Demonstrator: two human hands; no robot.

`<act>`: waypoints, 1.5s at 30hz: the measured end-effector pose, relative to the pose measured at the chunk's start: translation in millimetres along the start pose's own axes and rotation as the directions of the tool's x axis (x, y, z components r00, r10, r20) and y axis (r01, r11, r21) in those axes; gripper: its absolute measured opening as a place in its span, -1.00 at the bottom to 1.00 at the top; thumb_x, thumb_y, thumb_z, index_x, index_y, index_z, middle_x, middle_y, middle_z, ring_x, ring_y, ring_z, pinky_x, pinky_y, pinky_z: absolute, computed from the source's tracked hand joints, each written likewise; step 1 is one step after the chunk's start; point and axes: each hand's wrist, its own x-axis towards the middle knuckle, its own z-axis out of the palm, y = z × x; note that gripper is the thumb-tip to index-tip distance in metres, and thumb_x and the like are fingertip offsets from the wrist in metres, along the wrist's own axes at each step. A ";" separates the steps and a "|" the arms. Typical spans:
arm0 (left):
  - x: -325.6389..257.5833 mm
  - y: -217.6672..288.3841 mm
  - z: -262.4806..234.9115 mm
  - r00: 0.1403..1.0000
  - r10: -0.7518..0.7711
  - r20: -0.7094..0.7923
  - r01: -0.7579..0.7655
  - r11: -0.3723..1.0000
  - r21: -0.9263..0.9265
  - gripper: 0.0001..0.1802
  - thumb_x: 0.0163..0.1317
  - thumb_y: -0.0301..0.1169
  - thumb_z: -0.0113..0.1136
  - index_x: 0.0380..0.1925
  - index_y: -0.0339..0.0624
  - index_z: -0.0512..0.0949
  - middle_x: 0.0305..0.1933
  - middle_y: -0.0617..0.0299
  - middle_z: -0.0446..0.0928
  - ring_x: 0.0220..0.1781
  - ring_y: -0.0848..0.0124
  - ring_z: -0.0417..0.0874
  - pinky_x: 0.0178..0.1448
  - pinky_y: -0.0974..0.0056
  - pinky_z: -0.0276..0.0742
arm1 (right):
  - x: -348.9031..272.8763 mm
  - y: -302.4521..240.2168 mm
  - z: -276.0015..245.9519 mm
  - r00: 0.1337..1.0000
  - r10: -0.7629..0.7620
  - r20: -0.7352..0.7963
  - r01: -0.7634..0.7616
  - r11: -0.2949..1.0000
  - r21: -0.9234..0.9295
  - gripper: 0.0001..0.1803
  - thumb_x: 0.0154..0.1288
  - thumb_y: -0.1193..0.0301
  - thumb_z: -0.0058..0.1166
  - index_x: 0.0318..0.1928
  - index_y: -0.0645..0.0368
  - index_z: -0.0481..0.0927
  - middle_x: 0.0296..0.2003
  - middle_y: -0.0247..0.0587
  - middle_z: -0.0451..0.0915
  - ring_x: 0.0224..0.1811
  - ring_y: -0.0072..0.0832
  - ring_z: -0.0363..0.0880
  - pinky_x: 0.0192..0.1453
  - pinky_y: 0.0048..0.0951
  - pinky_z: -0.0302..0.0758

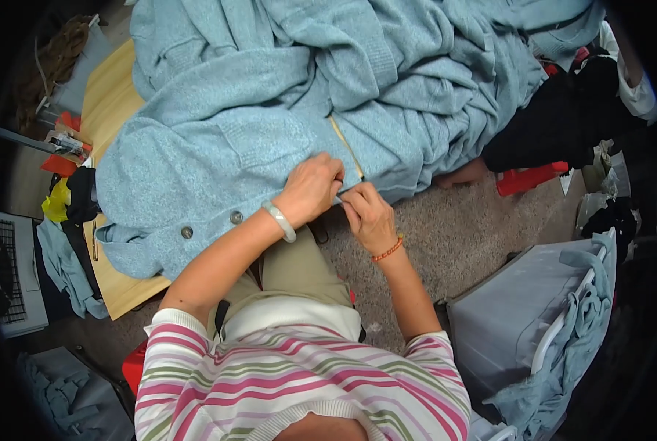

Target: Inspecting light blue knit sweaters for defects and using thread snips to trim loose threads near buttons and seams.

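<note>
A light blue knitted cardigan (189,158) with dark round buttons lies spread along the table's near edge. My left hand (315,187), a pale bangle on its wrist, is closed on the cardigan's near edge. Close beside it, my right hand (369,217), with an orange beaded bracelet, pinches the same edge; the fingertips of both hands nearly meet. What exactly lies between the fingertips is too small to make out. Just beyond them a thin yellowish strip (347,147) with a dark end runs across the blue knit; whether it is a tool or bare table I cannot tell.
More blue knitwear (409,66) is heaped across the wooden table (115,95). Another person's hand (464,174) rests by the heap at right, near a red object (530,178). A grey bin (512,301) with blue knit pieces stands at lower right, another bin (97,393) at lower left.
</note>
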 end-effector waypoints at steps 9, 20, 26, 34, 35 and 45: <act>-1.4 -7.8 3.8 0.970 -0.068 -0.233 0.111 0.978 0.175 -0.87 0.10 -0.51 0.21 -0.33 -0.21 0.50 -0.29 -0.03 0.52 -0.31 -0.09 0.58 -0.27 -0.07 0.49 | 6.1 -7.0 10.0 0.992 0.101 -0.081 -0.070 0.943 0.325 -0.80 0.13 0.66 0.06 -0.20 0.27 0.50 -0.36 -0.11 0.54 -0.57 -0.41 0.57 -0.49 -0.42 0.50; -0.1 -1.4 -2.6 0.986 -0.107 -0.126 0.106 0.994 -0.016 -0.90 0.12 -0.43 0.20 -0.41 -0.24 0.56 -0.32 -0.09 0.54 -0.30 -0.09 0.60 -0.20 -0.07 0.52 | 29.4 -22.8 -13.9 1.000 0.010 -0.019 -0.007 0.986 0.165 -0.76 0.14 0.64 0.09 -0.15 0.21 0.61 -0.29 -0.11 0.55 -0.32 -0.13 0.58 -0.26 -0.24 0.54; -4.1 6.3 -6.2 0.977 -0.070 -0.201 0.062 0.997 -0.043 -0.89 0.11 -0.43 0.20 -0.44 -0.25 0.57 -0.37 -0.08 0.56 -0.34 -0.08 0.61 -0.28 -0.06 0.52 | 31.5 -27.2 -9.5 0.978 0.205 -0.045 -0.189 0.952 0.240 -0.80 0.03 0.62 0.16 -0.26 0.23 0.63 -0.44 -0.10 0.56 -0.55 -0.31 0.55 -0.44 -0.36 0.48; 1.4 -13.7 2.6 0.952 -0.270 -0.143 0.200 0.905 -0.375 -0.86 0.01 -0.38 0.28 -0.49 -0.23 0.63 -0.52 0.05 0.63 -0.44 0.14 0.67 -0.29 0.15 0.57 | 39.2 -28.8 -12.0 0.990 0.137 0.036 -0.140 0.985 0.101 -0.88 0.17 0.56 0.15 -0.25 0.28 0.60 -0.37 0.02 0.55 -0.32 -0.01 0.57 -0.25 -0.17 0.51; 1.6 -13.7 1.4 0.951 -0.285 -0.121 0.215 0.888 -0.407 -0.86 0.01 -0.38 0.28 -0.48 -0.24 0.64 -0.52 0.05 0.63 -0.45 0.18 0.68 -0.30 0.17 0.57 | 40.3 -32.1 -13.2 0.986 0.157 0.047 -0.161 0.982 0.098 -0.87 0.16 0.56 0.15 -0.24 0.28 0.60 -0.38 0.01 0.55 -0.32 -0.03 0.58 -0.26 -0.18 0.51; 11.9 -41.5 1.7 0.864 -0.348 0.365 0.488 0.397 -0.777 -0.89 0.22 -0.46 0.29 -0.38 -0.30 0.61 -0.48 0.29 0.58 -0.51 0.57 0.51 -0.43 0.45 0.45 | 49.0 -34.9 -9.0 0.977 0.199 0.072 -0.201 0.980 0.017 -0.60 0.11 0.53 0.21 0.02 0.19 0.51 -0.39 -0.03 0.54 -0.38 -0.11 0.61 -0.33 -0.20 0.55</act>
